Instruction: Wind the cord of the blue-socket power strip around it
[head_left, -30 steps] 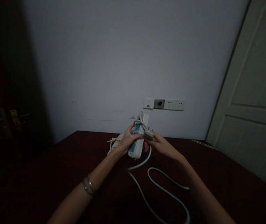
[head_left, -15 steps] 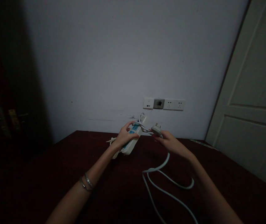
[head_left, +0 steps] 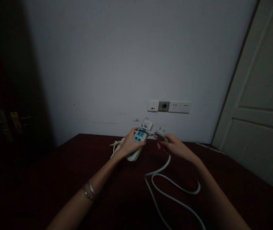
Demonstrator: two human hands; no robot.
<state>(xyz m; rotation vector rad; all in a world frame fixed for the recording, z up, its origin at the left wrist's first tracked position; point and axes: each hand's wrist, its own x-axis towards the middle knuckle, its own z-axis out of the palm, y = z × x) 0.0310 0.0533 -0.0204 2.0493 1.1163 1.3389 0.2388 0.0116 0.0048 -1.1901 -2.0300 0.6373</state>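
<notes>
My left hand (head_left: 131, 143) is wrapped round a white power strip (head_left: 140, 136) with blue sockets, which it holds tilted, far end up. The palm and fingers hide part of its near half. In my right hand (head_left: 173, 144) is a pale plug (head_left: 160, 133), its prongs pointing up, a short way right of the strip. A white cable (head_left: 166, 164) hangs below the right hand and lies in loops on the dark red tabletop (head_left: 117, 198). Thinner cord (head_left: 150, 133) crosses the strip's upper end and runs toward the plug.
Behind the table rises a pale wall with a row of wall sockets (head_left: 178, 107) and a dark-framed plate (head_left: 163, 106). Left of the strip lies a cream-coloured cord (head_left: 114, 147). A panelled door (head_left: 261, 127) stands at the right.
The power strip has turned so more of its blue socket face shows, with my left hand moving slightly right and down. My right hand still holds the plug in nearly the same place.
</notes>
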